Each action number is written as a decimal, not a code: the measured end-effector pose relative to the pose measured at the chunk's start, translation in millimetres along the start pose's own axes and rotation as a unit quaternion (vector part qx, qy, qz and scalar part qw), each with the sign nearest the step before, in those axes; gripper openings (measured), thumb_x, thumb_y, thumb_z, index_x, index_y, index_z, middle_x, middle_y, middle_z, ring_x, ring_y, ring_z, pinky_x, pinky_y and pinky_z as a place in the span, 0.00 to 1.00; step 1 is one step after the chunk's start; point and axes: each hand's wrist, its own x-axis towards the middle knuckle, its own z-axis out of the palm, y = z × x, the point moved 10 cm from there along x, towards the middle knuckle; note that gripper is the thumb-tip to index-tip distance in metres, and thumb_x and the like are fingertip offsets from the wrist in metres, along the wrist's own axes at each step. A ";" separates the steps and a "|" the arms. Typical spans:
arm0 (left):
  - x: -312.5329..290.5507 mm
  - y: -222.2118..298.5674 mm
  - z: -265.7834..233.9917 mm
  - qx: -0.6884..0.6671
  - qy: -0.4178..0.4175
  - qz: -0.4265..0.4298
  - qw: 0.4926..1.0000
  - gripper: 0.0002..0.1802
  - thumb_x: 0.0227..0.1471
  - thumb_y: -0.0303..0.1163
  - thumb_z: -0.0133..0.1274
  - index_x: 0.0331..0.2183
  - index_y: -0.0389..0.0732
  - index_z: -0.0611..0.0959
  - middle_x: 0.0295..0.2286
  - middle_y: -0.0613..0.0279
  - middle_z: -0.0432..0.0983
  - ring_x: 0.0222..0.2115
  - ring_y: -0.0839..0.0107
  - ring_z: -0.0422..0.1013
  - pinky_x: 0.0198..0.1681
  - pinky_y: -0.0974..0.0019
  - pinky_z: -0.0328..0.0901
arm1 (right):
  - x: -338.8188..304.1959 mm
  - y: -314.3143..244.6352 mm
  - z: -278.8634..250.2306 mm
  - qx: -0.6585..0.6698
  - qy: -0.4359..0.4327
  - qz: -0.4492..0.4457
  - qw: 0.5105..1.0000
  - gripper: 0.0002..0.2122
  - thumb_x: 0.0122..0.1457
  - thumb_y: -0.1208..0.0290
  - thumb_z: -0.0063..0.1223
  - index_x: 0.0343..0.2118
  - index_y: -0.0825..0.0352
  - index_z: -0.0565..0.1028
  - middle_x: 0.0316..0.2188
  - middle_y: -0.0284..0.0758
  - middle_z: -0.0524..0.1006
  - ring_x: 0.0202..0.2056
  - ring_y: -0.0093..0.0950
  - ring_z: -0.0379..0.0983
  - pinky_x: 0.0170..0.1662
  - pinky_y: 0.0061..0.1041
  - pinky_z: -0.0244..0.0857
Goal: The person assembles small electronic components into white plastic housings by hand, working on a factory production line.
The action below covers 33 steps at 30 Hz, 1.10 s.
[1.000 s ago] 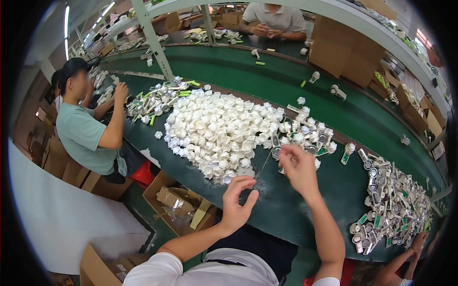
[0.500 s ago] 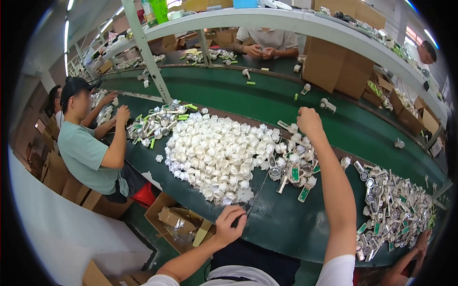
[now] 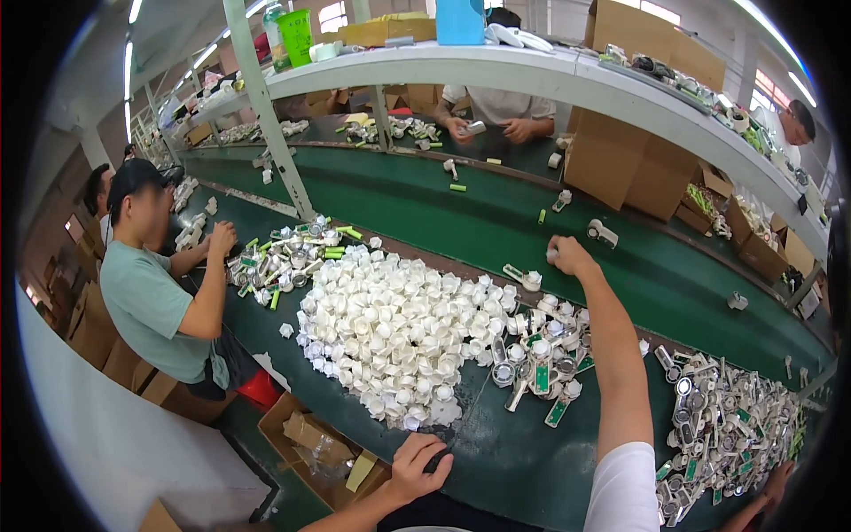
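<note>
Now right hand stretched far across the green table, fingers curled around a small white piece, just past the pile of white caps and near the grey-green assembled parts. Left hand rests at the near table edge, fingers pinched on a small dark item, can't tell what. Seated person in green shirt works at left beside another parts heap. Cardboard box below the table.
</note>
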 end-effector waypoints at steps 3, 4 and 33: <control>-0.8 -1.5 0.6 0.009 0.002 0.002 1.000 0.11 0.38 0.21 0.64 0.28 0.33 0.81 0.28 0.54 0.76 0.25 0.58 0.72 0.28 0.63 0.68 | -2.6 -35.3 -2.7 0.134 0.028 -0.019 0.990 0.16 0.53 0.66 0.59 0.41 0.70 0.73 0.37 0.51 0.79 0.41 0.47 0.76 0.46 0.37 0.69; 0.1 -1.2 2.1 0.007 0.002 0.002 1.000 0.11 0.38 0.21 0.64 0.28 0.33 0.81 0.28 0.54 0.76 0.25 0.58 0.72 0.28 0.63 0.68 | -3.4 -38.3 0.7 0.219 0.019 -0.012 0.975 0.16 0.55 0.64 0.58 0.40 0.71 0.73 0.37 0.51 0.79 0.41 0.46 0.76 0.46 0.37 0.69; -0.9 3.4 6.5 0.012 -0.039 0.002 0.999 0.05 0.40 0.19 0.59 0.25 0.35 0.80 0.25 0.53 0.76 0.24 0.56 0.72 0.28 0.61 0.67 | -221.9 -116.8 -86.1 0.272 0.185 -0.093 0.940 0.13 0.50 0.72 0.62 0.36 0.72 0.72 0.29 0.46 0.77 0.34 0.42 0.78 0.37 0.36 0.70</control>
